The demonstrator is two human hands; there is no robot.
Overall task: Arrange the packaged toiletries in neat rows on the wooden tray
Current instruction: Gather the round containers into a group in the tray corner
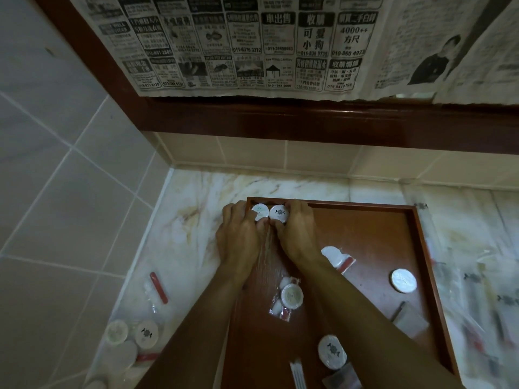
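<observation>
Newspaper (252,43) above wooden tray (365,234) reads "4000++" and "011-6376 3372".

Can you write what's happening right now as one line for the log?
left hand: holds round soap | right hand: holds second soap | place: far-left corner of tray | other packets: scattered

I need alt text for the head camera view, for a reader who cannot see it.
Two bare hands, left hand and right hand, hold two round white wrapped soaps side by side in the far left corner of a reddish-brown wooden tray on a marble counter. More packaged toiletries lie loose on the tray and counter.
</observation>
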